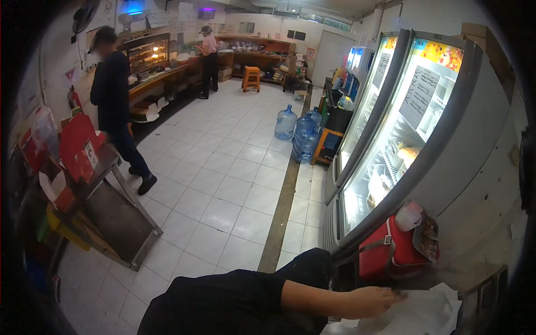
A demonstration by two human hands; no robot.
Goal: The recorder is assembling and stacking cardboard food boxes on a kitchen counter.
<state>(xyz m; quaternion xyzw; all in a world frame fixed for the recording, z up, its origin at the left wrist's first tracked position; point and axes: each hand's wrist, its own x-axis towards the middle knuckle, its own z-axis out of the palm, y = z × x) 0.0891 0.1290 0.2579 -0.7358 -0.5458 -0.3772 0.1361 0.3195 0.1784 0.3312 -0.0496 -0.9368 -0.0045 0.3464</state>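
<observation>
My left hand (375, 302) reaches in from a black sleeve (223, 301) at the lower edge. Its fingers are bent together over white sheets (419, 315), which look like paper or thin plastic. The fingertips are blurred, and whatever they pinch is too small to make out. Just beyond the hand sits a red bag (391, 251) with a grey strap. A pale, rounded container (409, 216) and a brownish packet (427, 237) lie on top of the bag. My right hand is out of view.
Two lit glass-door fridges (410, 117) line the right side. Blue water jugs (305, 137) stand on the tiled floor (223, 215). At left are a metal-framed table (120, 223) with red boxes (81, 148) and a person (114, 95) in dark clothes; another person (209, 53) works farther back.
</observation>
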